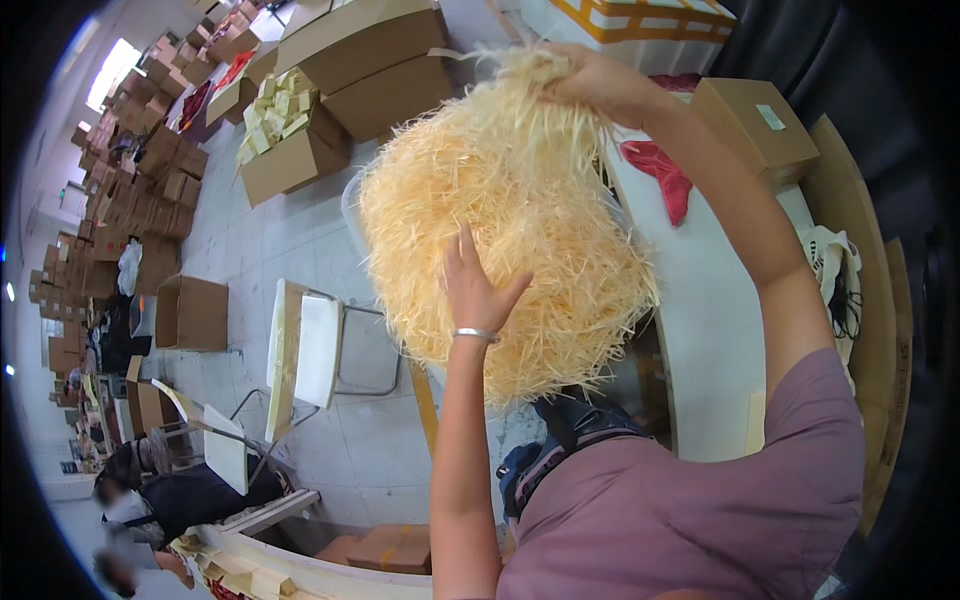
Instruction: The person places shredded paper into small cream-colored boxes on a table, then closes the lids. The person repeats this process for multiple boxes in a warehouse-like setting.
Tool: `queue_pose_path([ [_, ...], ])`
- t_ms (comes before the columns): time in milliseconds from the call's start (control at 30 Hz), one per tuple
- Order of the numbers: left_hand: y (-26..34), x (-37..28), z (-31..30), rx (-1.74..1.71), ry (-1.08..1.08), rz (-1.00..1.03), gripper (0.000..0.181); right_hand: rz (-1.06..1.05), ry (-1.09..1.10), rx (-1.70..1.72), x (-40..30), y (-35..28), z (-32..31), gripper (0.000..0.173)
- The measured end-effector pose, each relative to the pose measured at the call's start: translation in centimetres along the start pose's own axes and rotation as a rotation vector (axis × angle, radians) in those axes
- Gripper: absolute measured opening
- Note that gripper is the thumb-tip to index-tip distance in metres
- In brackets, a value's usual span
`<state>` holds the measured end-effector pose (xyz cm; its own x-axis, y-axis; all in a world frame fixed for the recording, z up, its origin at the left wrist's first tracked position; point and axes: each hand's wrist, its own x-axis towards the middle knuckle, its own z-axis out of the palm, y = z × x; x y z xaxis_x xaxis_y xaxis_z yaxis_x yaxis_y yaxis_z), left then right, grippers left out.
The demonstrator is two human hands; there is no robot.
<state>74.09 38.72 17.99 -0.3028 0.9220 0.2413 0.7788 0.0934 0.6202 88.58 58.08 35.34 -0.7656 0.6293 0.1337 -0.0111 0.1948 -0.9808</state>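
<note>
A large heap of pale yellow shredded filler [525, 247] fills and overtops a translucent plastic bin [351, 210], whose rim shows at the heap's left edge. My left hand [480, 289] lies over the middle of the heap, palm down with fingers spread, a silver bangle at its wrist; it holds nothing that I can see. Beyond the heap's far right side, my right hand [581, 82] grips a loose bunch of the same shreds [544, 97], with strands hanging down onto the pile. Its fingertips are partly hidden by the strands.
At right, a white table [697, 300] bears red mesh [664, 176] and a cardboard box [754, 127]. A taped white foam box [637, 30] stands beyond. Left are a carton of pale small boxes [296, 161] and white folding chairs [319, 352]. People [135, 525] are at lower left.
</note>
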Motion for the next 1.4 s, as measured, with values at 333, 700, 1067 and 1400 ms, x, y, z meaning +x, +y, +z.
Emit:
queue_pose_path([
  [333, 3.9, 4.1, -3.8, -0.426, -0.023, -0.08, 0.035, 0.036, -0.259, 0.268, -0.3, -0.3, 5.2, 0.038],
  [700, 3.3, 2.0, -4.1, -0.989, 0.348, -0.163, 0.053, -0.07, -0.301, -0.332, -1.4, -2.4, 5.6, 0.025],
  [1067, -4.2, -1.6, -8.6, -2.175, 0.028, -0.212, 0.037, -0.667, -0.213, -0.68, -7.6, 1.7, 19.2, 0.053],
  [1400, 1.8, -8.4, -11.0, -1.97, 0.588, -0.276, 0.049, -0.094, -0.084, 0.491, -4.7, 4.8, 28.7, 0.056],
])
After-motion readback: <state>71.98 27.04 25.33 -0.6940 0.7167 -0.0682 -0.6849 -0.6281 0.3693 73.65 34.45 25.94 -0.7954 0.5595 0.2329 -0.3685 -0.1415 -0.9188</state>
